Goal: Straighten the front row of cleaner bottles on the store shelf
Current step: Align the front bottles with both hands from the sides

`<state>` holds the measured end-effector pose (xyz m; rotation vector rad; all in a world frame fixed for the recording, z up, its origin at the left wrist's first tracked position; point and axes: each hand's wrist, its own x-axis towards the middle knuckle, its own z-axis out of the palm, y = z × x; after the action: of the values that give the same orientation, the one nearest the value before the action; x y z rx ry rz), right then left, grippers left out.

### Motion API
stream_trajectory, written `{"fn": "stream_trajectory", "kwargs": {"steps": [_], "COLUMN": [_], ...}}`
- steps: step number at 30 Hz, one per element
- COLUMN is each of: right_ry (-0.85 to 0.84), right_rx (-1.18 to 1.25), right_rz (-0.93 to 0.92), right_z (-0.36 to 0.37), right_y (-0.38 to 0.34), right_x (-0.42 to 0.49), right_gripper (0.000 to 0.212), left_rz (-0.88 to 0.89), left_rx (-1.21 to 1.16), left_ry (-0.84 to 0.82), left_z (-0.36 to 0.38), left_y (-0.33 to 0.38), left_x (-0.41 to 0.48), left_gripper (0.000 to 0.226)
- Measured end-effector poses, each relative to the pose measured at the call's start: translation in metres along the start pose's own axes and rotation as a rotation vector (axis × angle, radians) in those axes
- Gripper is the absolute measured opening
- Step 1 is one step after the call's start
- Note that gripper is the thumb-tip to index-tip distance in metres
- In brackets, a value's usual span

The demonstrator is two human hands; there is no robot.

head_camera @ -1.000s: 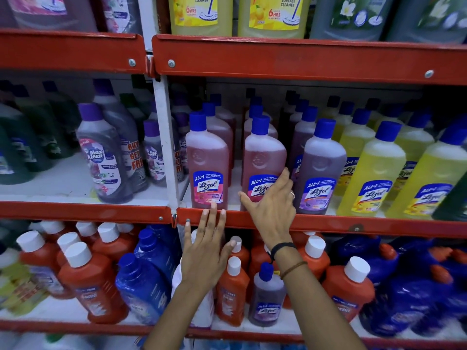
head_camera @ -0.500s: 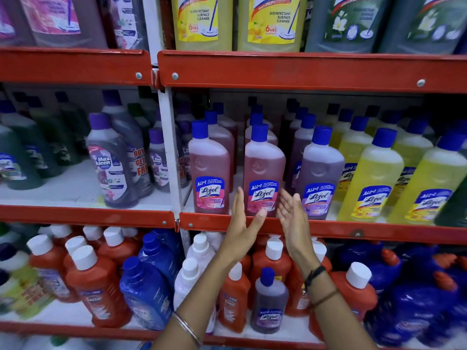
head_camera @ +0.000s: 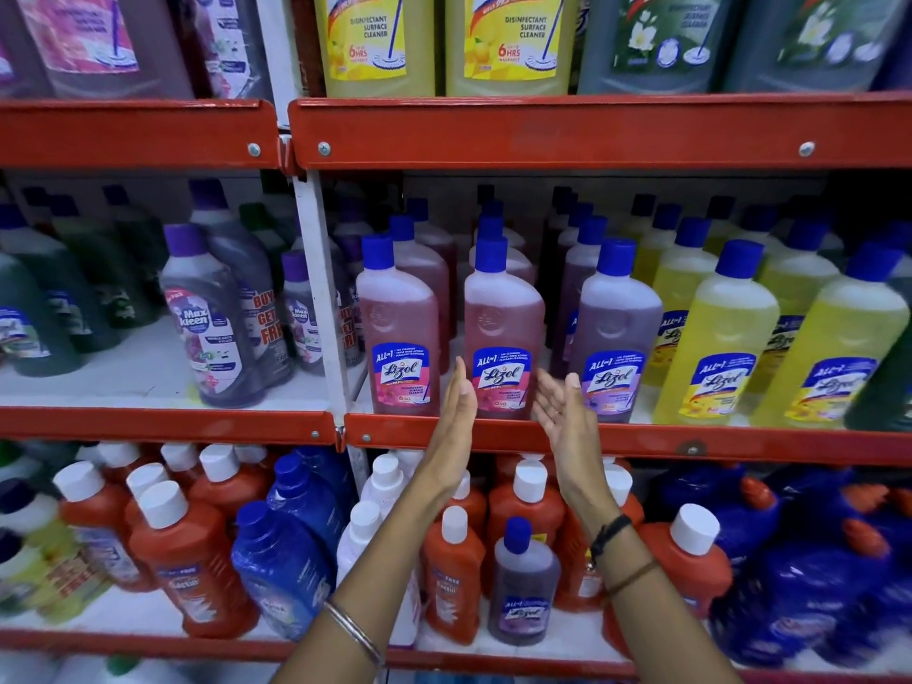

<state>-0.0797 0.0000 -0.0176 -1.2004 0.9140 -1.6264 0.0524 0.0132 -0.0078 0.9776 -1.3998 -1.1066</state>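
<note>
Both flat hands, left hand (head_camera: 456,412) and right hand (head_camera: 562,412), flank pink bottle (head_camera: 501,333).

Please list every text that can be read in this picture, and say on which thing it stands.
"Lizol", "ALL in 1": pink bottle between the open hands.
"Max kleen": grey bottle.
"BUY", "GET", "FREE": bottle behind it.
"DISINFECTANT SURFACE CLEANER", "6 HRS": yellow jugs, top shelf.
Small print and lower-shelf labels: too blurred.
</note>
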Motion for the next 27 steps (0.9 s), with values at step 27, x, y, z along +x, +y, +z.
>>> {"fn": "stream_trajectory", "kwargs": {"steps": [27], "right_ry": [0.075], "right_rx": [0.089], "right_rz": [-0.006], "right_z": [-0.104], "right_y": [-0.02], "right_x": [0.017], "right_gripper": [0.095], "left_rz": [0.043], "left_rx": [-0.162], "left_ry": [-0.04], "left_z": [0.101], "left_y": [0.002], "left_x": [0.019], "left_gripper": [0.125]}}
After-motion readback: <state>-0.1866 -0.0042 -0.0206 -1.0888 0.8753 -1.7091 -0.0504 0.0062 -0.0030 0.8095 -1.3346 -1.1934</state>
